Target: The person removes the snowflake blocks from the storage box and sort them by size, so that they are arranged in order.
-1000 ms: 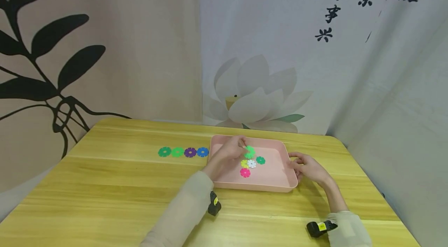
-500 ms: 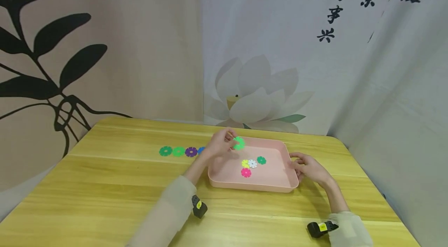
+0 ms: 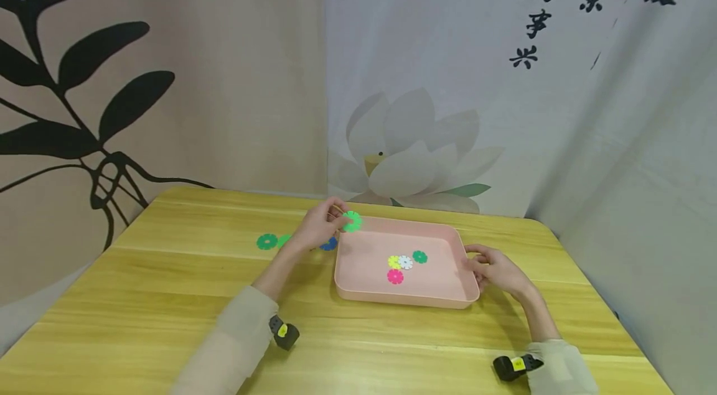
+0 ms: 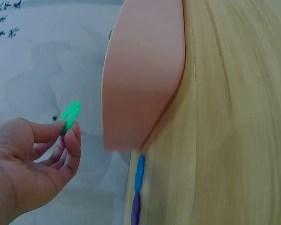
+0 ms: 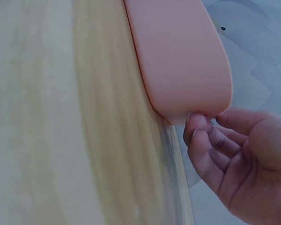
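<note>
My left hand [image 3: 317, 228] pinches a bright green notched plastic disc [image 3: 352, 221] between thumb and fingertips, above the back left corner of the pink tray [image 3: 431, 286]. In the left wrist view the held disc [image 4: 71, 114] shows nearly edge-on. Thumb and curled fingers of my right hand [image 3: 495, 267] grip the tray's right wall, also seen in the right wrist view. Inside the tray lie a yellow disc [image 3: 394, 262], a white disc [image 3: 406, 262], a dark green disc [image 3: 420, 256] and a pink disc [image 3: 395, 277].
Left of the tray a row of discs lies on the wooden table [image 3: 168, 295]: a dark green one [image 3: 267, 241], a lighter green one [image 3: 283, 240] and a blue one [image 3: 329, 244]. A purple disc [image 4: 136, 209] shows in the left wrist view. A printed curtain [image 3: 252, 71] hangs behind.
My left hand has lifted the bright green disc from inside the tray and carried it left to the tray's back left corner. The right hand stays on the tray's right side.
</note>
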{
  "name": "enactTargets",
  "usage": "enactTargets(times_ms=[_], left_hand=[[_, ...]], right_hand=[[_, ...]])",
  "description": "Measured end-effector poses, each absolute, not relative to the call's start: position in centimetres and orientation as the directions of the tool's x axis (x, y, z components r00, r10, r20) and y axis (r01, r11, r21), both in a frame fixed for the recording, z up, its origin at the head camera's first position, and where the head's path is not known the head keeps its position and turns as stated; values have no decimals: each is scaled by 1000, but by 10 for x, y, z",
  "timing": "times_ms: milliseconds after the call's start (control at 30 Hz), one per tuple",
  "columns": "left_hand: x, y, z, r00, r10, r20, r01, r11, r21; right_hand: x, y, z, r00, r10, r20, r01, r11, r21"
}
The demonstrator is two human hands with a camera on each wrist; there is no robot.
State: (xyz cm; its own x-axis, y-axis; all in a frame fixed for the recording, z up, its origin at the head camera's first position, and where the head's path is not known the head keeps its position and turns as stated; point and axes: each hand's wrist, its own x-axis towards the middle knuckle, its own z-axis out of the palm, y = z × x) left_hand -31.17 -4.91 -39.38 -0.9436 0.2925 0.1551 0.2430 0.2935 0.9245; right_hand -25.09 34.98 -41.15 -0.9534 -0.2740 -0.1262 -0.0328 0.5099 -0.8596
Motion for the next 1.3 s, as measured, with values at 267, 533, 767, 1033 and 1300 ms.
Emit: enactTargets(times_ms=[267, 533, 767, 1033, 1300], left_hand=[[-311, -86, -393, -958, 244, 153, 229, 323, 918], [-310, -125, -397, -963, 234, 137, 213, 342, 915], [-307, -158, -400, -975, 196, 101, 175, 412, 894], [-304, -188, -405, -990, 136, 32, 91, 449, 889], [-300, -219, -411, -992, 119, -34, 28, 484, 875]], right_hand=[[-251, 351, -414, -954, -268, -131, -24, 508, -861], [-251, 352, -415, -954, -269, -133, -22, 504, -863], [-250, 353, -415, -953, -275, -132, -26, 504, -864], [-249, 352, -415, -953, -273, -134, -24, 506, -862], [-252, 352, -414, -952, -279, -126, -31, 498, -867]])
